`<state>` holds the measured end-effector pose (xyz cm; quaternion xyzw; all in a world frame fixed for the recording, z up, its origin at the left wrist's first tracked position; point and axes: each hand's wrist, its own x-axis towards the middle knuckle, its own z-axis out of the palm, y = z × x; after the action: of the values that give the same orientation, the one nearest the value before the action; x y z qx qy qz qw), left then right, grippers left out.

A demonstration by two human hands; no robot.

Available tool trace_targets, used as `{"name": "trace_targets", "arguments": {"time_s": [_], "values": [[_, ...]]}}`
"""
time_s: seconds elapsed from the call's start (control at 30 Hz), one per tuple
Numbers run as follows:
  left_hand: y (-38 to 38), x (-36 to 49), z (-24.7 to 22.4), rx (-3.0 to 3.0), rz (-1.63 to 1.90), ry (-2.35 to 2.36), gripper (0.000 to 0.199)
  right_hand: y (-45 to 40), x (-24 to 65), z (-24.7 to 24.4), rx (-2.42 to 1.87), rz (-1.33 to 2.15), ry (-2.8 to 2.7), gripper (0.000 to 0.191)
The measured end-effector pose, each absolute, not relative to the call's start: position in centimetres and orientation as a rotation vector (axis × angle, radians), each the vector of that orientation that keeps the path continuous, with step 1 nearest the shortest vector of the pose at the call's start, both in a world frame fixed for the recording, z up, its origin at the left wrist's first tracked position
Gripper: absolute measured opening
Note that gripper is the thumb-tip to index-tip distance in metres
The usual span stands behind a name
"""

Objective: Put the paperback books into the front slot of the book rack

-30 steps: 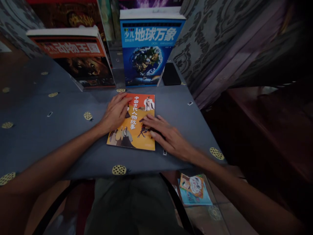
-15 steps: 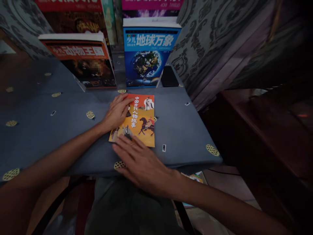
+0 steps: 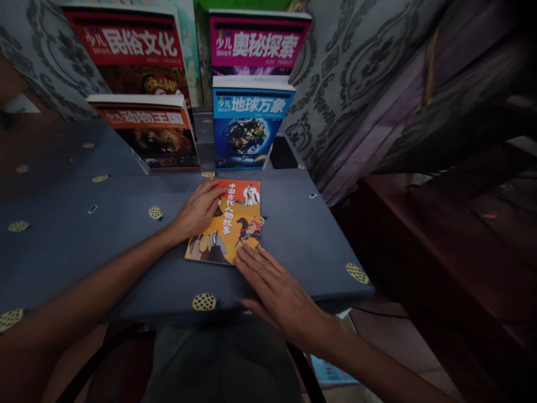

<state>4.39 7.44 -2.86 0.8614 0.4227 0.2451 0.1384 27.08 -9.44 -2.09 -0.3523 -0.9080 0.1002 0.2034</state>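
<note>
An orange and yellow booklet [image 3: 230, 218] with white Chinese characters and painted figures lies closed on the blue-grey tablecloth [image 3: 138, 246]. My left hand [image 3: 199, 210] rests flat over its left edge, fingers stretched toward the top. At the lower right corner, the fingertips of my right hand [image 3: 277, 285] touch the cover; the fingers are extended and the thumb is apart, over the table's front edge. Neither hand grips the booklet.
Behind the booklet stand upright books: an orange one [image 3: 155, 131], a blue one [image 3: 247, 129], a red one [image 3: 134, 50] and a magenta one [image 3: 255, 45]. A black phone [image 3: 284, 152] lies right of the blue book. Dark red furniture [image 3: 419, 235] is at the right.
My right hand has slid right along the booklet's lower edge, uncovering its bottom left part. The view has tilted up, showing more of the rear books. My left hand stays on the booklet.
</note>
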Motion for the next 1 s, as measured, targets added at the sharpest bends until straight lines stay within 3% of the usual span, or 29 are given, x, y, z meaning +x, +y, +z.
{"name": "trace_targets", "arguments": {"time_s": [0.47, 0.7, 0.87, 1.0], "values": [[10.4, 3.1, -0.2, 2.872, 0.452, 0.832, 0.040, 5.9, 30.9, -1.8, -1.229, 0.678, -1.881, 0.040], [6.2, 7.7, 1.5, 2.894, 0.378, 1.198, 0.033, 7.1, 31.4, -4.6, -1.132, 1.054, -1.449, 0.049], [3.0, 11.9, 2.0, 2.889, 0.164, 1.332, 0.046, 6.9, 32.0, -4.1, -1.099, 1.070, -1.449, 0.047], [2.5, 13.0, 1.7, 2.951, 0.144, 1.391, 0.033, 6.7, 32.5, -3.7, -1.134, 1.022, -1.475, 0.050]]}}
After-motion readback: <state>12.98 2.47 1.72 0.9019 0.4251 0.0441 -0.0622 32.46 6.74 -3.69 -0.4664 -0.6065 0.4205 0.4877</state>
